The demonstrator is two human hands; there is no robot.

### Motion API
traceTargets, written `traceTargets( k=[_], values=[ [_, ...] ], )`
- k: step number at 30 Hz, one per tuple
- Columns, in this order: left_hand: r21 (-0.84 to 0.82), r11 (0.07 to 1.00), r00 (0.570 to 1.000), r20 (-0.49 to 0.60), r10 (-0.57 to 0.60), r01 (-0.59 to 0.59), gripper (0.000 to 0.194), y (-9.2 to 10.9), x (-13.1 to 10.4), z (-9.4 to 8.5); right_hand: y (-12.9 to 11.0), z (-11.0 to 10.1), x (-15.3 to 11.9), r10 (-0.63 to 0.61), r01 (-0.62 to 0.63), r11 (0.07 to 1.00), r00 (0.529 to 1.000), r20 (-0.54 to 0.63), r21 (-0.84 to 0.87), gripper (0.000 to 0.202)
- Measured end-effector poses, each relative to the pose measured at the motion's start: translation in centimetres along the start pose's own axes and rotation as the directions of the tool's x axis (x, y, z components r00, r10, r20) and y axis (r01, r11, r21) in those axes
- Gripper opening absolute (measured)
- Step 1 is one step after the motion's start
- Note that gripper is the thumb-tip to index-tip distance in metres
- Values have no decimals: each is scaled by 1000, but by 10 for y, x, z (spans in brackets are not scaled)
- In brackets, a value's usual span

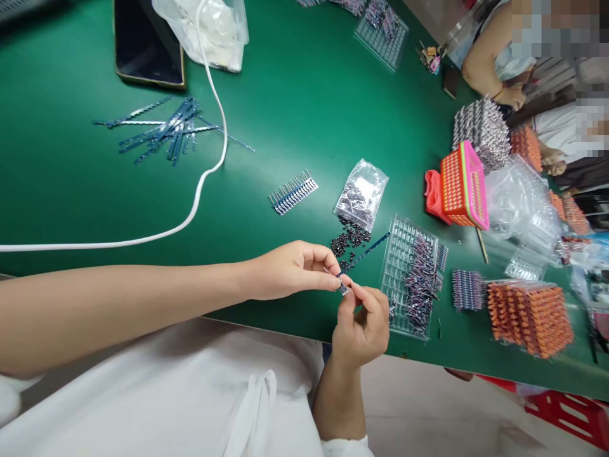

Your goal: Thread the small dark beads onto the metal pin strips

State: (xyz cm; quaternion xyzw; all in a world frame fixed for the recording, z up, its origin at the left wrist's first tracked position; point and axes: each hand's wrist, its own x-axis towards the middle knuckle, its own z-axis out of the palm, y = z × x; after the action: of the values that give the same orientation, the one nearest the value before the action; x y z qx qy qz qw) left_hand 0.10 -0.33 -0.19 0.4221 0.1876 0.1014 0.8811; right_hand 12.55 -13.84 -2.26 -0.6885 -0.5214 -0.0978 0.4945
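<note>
My left hand and my right hand meet near the table's front edge. Both pinch a small metallic component between thumb and fingers. A thin blue strip runs from the fingertips up to the right. Just above lies a loose pile of small dark beads, beside a clear bag of similar beads. To the right of my hands, a clear compartment tray holds a heap of thin pinkish pieces. A row of joined metal parts lies farther left.
Blue strips, a white cable, a phone and a plastic bag occupy the left. At right are a basket, orange stacks and a clear bag. Other people's arms show at upper right.
</note>
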Motion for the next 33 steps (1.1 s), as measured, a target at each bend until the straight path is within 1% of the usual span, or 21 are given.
traceTargets(
  k=[3, 9, 13, 16, 18, 21, 23, 25, 30, 33],
  values=[
    [-3, 1000, 1000, -15, -14, 14, 16, 1, 1, 0, 2, -1, -1, -32, 31, 999, 999, -8, -34, 25],
    [-9, 999, 999, -23, -33, 32, 16, 0, 2, -1, 5, -6, -1, -73, 76, 994, 997, 40, -83, 29],
    [67, 998, 1000, -30, -3, 5, 15, -2, 1, -1, 7, -5, -2, -85, 90, 991, 995, 53, -102, 28],
    [107, 994, 999, -7, 36, -35, 15, -2, -1, 1, 7, -4, -3, -78, 82, 992, 996, 48, -97, 28],
    [161, 985, 998, 7, 65, -65, 14, -2, -3, 2, 6, -4, -3, -64, 67, 994, 997, 43, -86, 28],
    [311, 944, 993, 18, 113, -113, 16, 0, -5, 2, 5, -4, -4, -24, 26, 998, 999, 45, -52, 27],
    [402, 906, 991, 27, 131, -131, 18, 1, -6, 3, 6, -4, -5, 6, -4, 1000, 999, 54, -28, 27],
    [445, 885, 990, 34, 135, -136, 19, 2, -7, 2, 7, -4, -5, 11, -10, 1000, 998, 66, -17, 28],
    [394, 909, 991, 33, 130, -132, 20, 2, -6, 2, 8, -4, -5, -52, 54, 998, 997, 63, -44, 27],
    [374, 918, 991, 36, 127, -131, 18, 1, -5, 1, 8, -4, -5, -24, 27, 998, 998, 57, -61, 22]
  ],
)
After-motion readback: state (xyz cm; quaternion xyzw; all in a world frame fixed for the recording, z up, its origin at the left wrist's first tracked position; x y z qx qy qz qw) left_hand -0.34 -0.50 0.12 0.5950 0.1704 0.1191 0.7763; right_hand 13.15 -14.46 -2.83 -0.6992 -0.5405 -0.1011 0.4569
